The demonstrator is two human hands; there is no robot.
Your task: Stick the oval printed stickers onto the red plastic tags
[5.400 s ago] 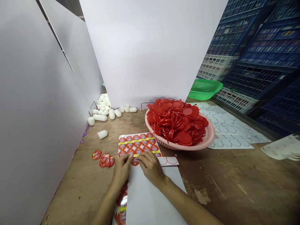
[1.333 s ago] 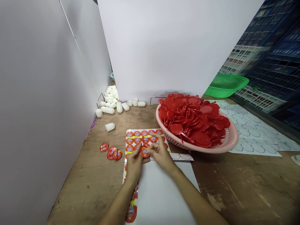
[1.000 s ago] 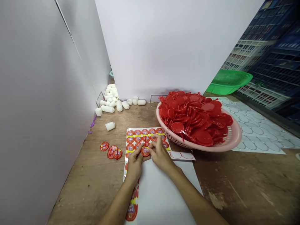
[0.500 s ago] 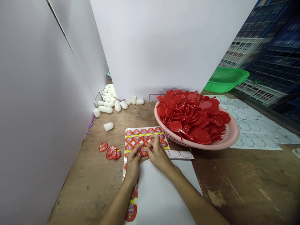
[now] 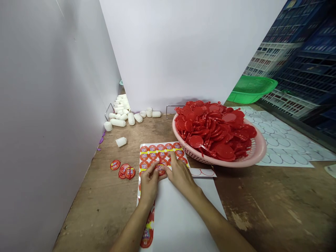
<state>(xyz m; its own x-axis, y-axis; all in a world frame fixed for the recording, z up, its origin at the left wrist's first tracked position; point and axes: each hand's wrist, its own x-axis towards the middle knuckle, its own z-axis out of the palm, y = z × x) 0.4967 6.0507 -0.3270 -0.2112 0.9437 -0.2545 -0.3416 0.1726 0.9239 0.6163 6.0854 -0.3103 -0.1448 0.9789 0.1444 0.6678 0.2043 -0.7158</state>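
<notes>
Between my hands is a small round red plastic disc [image 5: 161, 169] with a printed sticker on its face. My left hand [image 5: 149, 182] grips its left side, fingers closed around the edge. The thumb of my right hand [image 5: 180, 175] presses on the disc's right side while the index finger stretches forward; its lower fingers are hidden. Below the hands lies a sheet of round red-and-yellow stickers [image 5: 160, 147], partly covered by a white backing sheet [image 5: 183, 217]. A peeled strip [image 5: 202, 172] with red circle outlines sticks out at the right.
A pink basket [image 5: 258, 154] heaped with red plastic pieces [image 5: 215, 129] stands at the right. Several stickered discs [image 5: 124, 170] lie left of the sheet. White bottles [image 5: 118, 122] lie along the back left. Grey panels stand left and ahead; used backing sheets [image 5: 286, 140] lie far right.
My right thumb has moved onto the disc and the index finger has straightened forward. The disc sits slightly lower and flatter between my hands.
</notes>
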